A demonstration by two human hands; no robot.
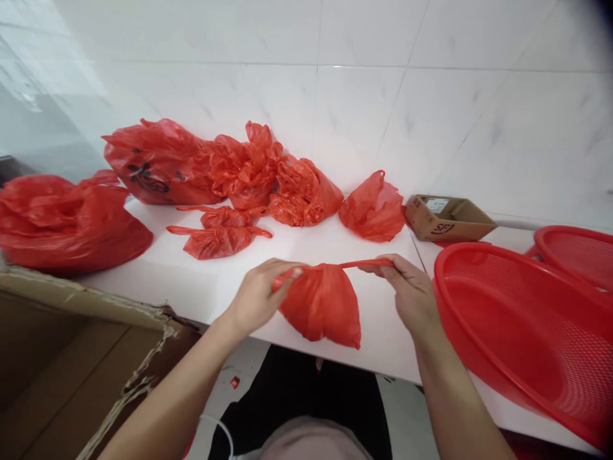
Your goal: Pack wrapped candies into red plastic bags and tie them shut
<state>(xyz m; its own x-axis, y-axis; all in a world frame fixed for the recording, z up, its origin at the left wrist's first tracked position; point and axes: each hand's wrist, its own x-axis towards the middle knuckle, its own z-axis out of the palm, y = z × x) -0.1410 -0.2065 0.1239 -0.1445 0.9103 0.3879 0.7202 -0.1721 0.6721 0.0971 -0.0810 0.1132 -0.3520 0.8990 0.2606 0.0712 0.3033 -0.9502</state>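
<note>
Red plastic bag (322, 306), crumpled, handles stretched sideways (thin, twisted), at white table's near edge (211, 287)

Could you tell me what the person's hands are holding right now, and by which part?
Both hands hold one small red plastic bag by its handles: the left hand pinches one end, the right hand pulls the other handle sideways.
</note>
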